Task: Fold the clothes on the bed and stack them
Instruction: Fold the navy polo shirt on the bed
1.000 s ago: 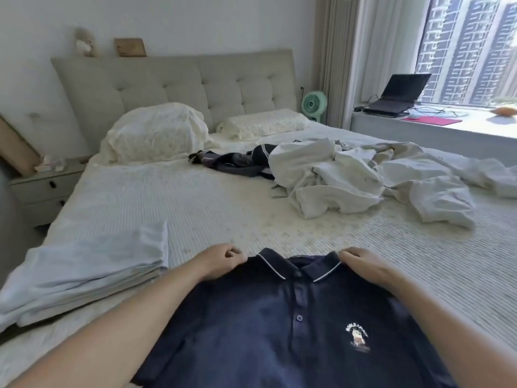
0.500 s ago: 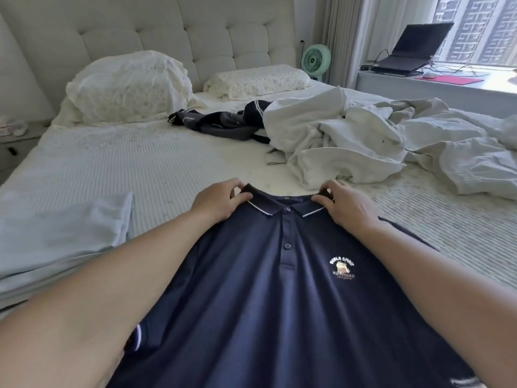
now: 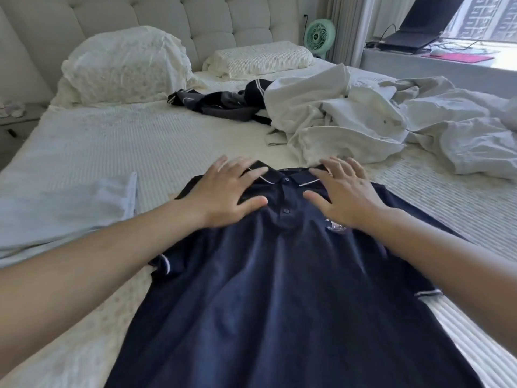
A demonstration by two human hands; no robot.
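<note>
**Polo laid flat, collar away from me, both palms on its chest**

The navy polo shirt (image 3: 279, 289) lies front-up on the bed (image 3: 167, 147), its long axis running straight out from my body: hem nearest me at the bottom of the view, collar (image 3: 282, 175) at the far end. That line is what my next fold turns on, I think. The sleeves stick out to either side of it, so each side has to come inward across the axis toward the button placket.

My left hand (image 3: 226, 191) rests flat on the shirt's left shoulder just beside the collar, fingers straight and spread, holding nothing. My right hand (image 3: 344, 194) mirrors it on the other shoulder, also spread and pressing, its heel partly covering the chest logo (image 3: 335, 226). Both sit about equally far up the shirt, so neither is nearer the collar. The left sleeve cuff (image 3: 165, 264) is bunched close under my left forearm; the right sleeve cuff (image 3: 428, 294) lies farther out beneath my right arm (that side looks flatter to me).

To my left, a folded pale blue garment (image 3: 67, 208) sits near the polo but apart from it, the likely place to stack. Beyond the collar lie a heap of white clothes (image 3: 349, 121) and a dark garment (image 3: 223, 103), both unfolded.
</note>
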